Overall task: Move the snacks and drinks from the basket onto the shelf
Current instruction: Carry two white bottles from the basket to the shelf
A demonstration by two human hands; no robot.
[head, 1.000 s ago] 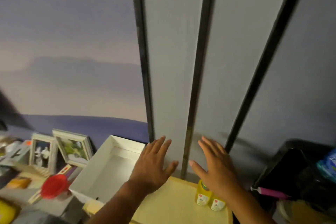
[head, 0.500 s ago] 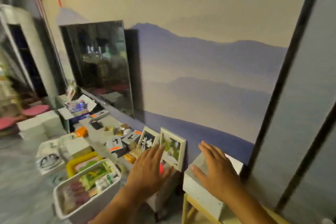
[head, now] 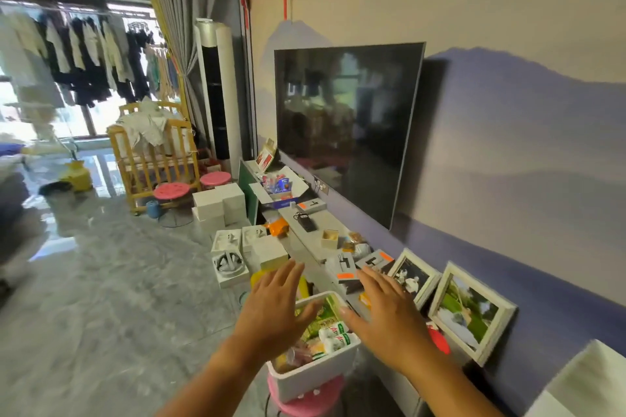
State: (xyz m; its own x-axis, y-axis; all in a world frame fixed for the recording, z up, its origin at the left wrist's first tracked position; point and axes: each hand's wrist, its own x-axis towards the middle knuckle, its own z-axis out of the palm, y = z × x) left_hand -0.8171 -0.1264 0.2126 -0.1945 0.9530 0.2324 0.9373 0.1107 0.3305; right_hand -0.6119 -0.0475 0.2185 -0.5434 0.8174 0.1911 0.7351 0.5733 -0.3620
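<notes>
A white basket stands on a pink stool just in front of me. Inside it lie a green snack packet, small white drink bottles with green and red labels and reddish wrapped snacks. My left hand hovers over the basket's left rim with its fingers spread and straight. My right hand hovers over the right rim, fingers also spread. Neither hand holds anything. The shelf is out of view.
A low grey TV cabinet runs along the wall under a dark TV, covered with small boxes, packets and two framed photos. White boxes stack on the floor to the left. A wooden crib and pink stools stand farther back.
My view has swung left, away from the shelf and the yellow bottles, to the TV cabinet and the basket. Both hands stayed spread and now hover over the basket.
</notes>
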